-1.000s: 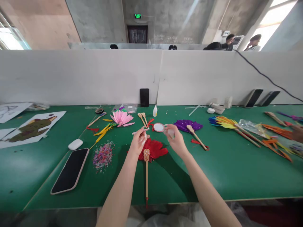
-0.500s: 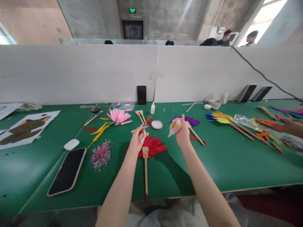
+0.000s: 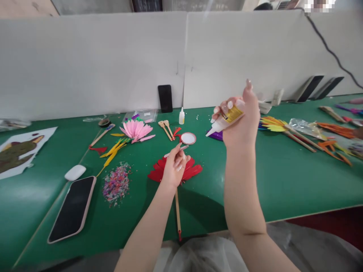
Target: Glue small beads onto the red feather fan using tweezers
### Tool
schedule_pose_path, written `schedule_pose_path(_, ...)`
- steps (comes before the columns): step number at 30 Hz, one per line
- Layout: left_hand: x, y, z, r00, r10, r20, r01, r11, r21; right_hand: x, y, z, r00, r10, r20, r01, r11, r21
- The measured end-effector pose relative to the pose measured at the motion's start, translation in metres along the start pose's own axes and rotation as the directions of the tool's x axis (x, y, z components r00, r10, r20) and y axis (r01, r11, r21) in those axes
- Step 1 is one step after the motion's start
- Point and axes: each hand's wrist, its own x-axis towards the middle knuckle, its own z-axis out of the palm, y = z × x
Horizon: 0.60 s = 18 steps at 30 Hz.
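My right hand [image 3: 241, 117] is raised over the table, fingers wrapped round a clear glue bottle [image 3: 229, 116] with a yellow label. The bottle's nozzle tilts down to the left. My left hand [image 3: 176, 166] pinches a slim pale stick-like tool [image 3: 181, 148]; its exact kind is unclear. Beneath that hand lies a red feather fan [image 3: 193, 170] with a wooden handle [image 3: 177, 211], its centre hidden by the hand. Just beyond is a small round white dish [image 3: 188, 138] with a red rim. A second small glue bottle [image 3: 182, 116] stands upright further back.
To the left lie a phone [image 3: 73, 209], a white case [image 3: 75, 172], colourful chips [image 3: 116, 183] and a pink feather fan [image 3: 137, 130]. Yellow and blue feathers [image 3: 273, 124] lie right. A black phone [image 3: 165, 98] leans on the white partition [image 3: 113, 60].
My right hand has lifted up and to the right with the glue bottle. My left hand has shifted slightly right, now covering the fan's centre. The view has tilted down.
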Motion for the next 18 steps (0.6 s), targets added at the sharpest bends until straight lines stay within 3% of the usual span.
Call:
schedule_pose_path(4, -0.003, 0.0, 0.004, 0.999, -0.041, 0.021, 0.041, 0.999, 0.013, 0.0, -0.013, -0.003, 0.996, -0.065, -0.062, 0.062, 0.996, -0.06)
schedule_pose_path(9, -0.006, -0.009, 0.009, 0.996, -0.089, 0.004, 0.089, 0.996, -0.013, -0.002, -0.011, 0.002, 1.0, -0.002, -0.027, -0.001, 0.995, -0.103)
schedule_pose_path(18, -0.011, -0.007, 0.016, 0.985, -0.168, 0.028, 0.171, 0.98, -0.104, -0.009, -0.011, 0.011, 1.0, -0.017, -0.027, 0.017, 1.0, 0.016)
